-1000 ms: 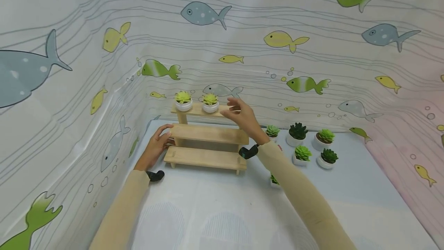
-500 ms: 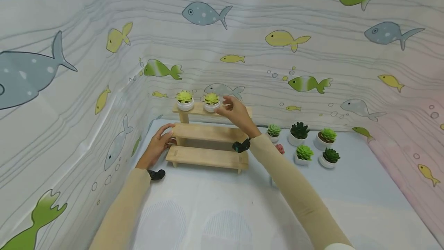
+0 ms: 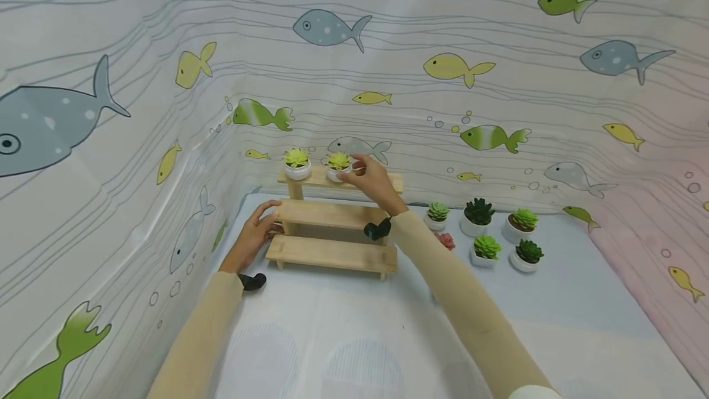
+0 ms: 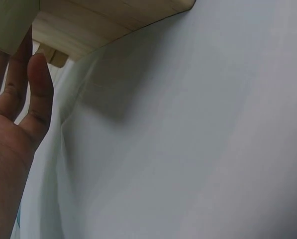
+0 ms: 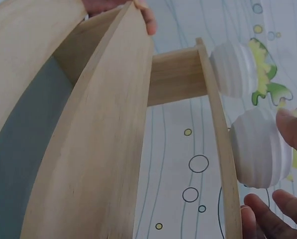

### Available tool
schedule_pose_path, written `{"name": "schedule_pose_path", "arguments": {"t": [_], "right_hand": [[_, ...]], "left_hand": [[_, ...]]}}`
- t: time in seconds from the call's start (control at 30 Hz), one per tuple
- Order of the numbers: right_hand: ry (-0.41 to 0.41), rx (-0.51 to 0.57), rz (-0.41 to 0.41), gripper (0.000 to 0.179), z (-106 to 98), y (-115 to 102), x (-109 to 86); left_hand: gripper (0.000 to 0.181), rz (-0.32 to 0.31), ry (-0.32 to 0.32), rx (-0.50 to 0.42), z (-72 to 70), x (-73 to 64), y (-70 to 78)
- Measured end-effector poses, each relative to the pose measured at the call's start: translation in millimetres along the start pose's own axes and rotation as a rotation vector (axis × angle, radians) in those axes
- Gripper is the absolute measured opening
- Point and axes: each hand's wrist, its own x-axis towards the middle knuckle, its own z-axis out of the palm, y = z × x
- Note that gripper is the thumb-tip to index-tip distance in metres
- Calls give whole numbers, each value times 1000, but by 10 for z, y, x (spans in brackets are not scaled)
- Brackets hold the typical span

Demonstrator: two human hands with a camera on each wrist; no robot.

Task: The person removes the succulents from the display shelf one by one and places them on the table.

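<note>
A three-step wooden plant stand (image 3: 332,252) stands against the back wall. My left hand (image 3: 256,236) grips the left end of its middle step; the right wrist view shows fingers (image 5: 147,19) curled over that end. On the top step sit two yellow-green succulents in white ribbed pots. My right hand (image 3: 373,182) is at the right-hand potted succulent (image 3: 338,167), thumb in front of the pot and other fingers curved around its side. In the right wrist view the thumb (image 5: 293,130) overlaps this pot's rim. The other potted succulent (image 3: 297,164) stands left of it.
Several potted succulents, including a dark green one (image 3: 477,217) and a light green one (image 3: 485,250), stand on the table to the right. A reddish plant (image 3: 444,240) is partly behind the right sleeve. Fish-patterned cloth walls (image 3: 410,29) enclose the left and back.
My right hand has moved left along the top step, from beside the right-hand potted succulent to around its pot. The left hand has kept its place on the stand.
</note>
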Motion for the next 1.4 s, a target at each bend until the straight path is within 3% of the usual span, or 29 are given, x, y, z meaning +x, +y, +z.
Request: {"name": "schedule_pose_path", "arguments": {"t": [0.43, 1.4], "right_hand": [[8, -43, 31, 78, 74, -19, 74], [51, -3, 36, 67, 91, -67, 18]], "left_hand": [[48, 38, -21, -32, 3, -17, -9], [47, 9, 0, -33, 16, 7, -1]]}}
